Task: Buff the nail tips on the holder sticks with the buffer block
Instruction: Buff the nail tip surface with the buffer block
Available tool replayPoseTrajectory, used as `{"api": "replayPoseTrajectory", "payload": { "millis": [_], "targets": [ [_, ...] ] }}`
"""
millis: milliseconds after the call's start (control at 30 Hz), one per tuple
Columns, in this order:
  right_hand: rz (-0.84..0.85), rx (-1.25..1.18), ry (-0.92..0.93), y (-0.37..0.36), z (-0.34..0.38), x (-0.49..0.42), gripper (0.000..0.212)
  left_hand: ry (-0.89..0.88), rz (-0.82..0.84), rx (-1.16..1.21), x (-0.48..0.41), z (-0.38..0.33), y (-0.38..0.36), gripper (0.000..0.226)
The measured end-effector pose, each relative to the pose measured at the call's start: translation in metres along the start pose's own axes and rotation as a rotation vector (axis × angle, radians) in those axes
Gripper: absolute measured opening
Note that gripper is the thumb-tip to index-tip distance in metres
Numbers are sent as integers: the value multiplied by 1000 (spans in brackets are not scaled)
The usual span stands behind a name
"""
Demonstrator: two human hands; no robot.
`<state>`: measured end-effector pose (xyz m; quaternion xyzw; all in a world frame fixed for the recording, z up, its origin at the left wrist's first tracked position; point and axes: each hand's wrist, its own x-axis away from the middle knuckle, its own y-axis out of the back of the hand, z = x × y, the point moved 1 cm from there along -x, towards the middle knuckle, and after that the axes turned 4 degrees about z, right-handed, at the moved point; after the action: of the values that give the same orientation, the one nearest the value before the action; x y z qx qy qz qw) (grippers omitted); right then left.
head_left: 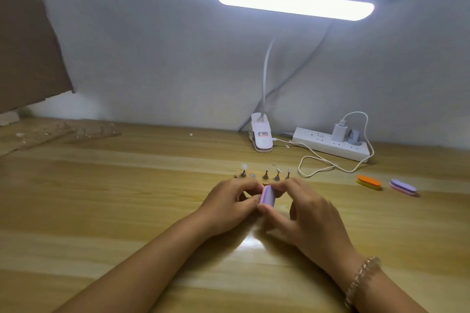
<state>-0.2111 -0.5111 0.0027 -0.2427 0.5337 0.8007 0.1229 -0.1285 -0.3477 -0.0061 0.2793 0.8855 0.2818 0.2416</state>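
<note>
The right hand [305, 213] is pinching one lilac buffer block [267, 198] between its thumb and curled fingers, holding it just above the wooden table [127, 198] at mid-frame. The left hand [226, 202] is curling its fingers tightly against the block's left edge. Whatever it is pinching there is hidden, so I cannot tell what it is holding. Just beyond the hands, four holder sticks [277, 176] are standing upright in a row on one small wooden base [238, 175]. Each is carrying a pale nail tip [244, 167], and one bare metal disc [253, 175] is sitting between the first and second sticks. Two spare buffers are lying near each other, well to the right of the hands: an orange buffer [368, 181] and a purple buffer [404, 186]. One clip lamp [262, 136] is shining beside one power strip [330, 146]. One beaded bracelet [361, 279] is circling the right wrist.
</note>
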Motion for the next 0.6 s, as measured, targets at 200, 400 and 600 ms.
{"api": "replayPoseTrajectory", "payload": {
  "millis": [200,400,600],
  "targets": [
    [12,-48,-2,0,-2,1,37,11,-42,43,0,0,0,14],
    [-17,-46,-127,2,-8,-6,30,8,-60,36,0,-1,0,10],
    [-3,-15,-83,3,-1,-3,35,-8,-74,60,0,-5,1,17]
  ]
}}
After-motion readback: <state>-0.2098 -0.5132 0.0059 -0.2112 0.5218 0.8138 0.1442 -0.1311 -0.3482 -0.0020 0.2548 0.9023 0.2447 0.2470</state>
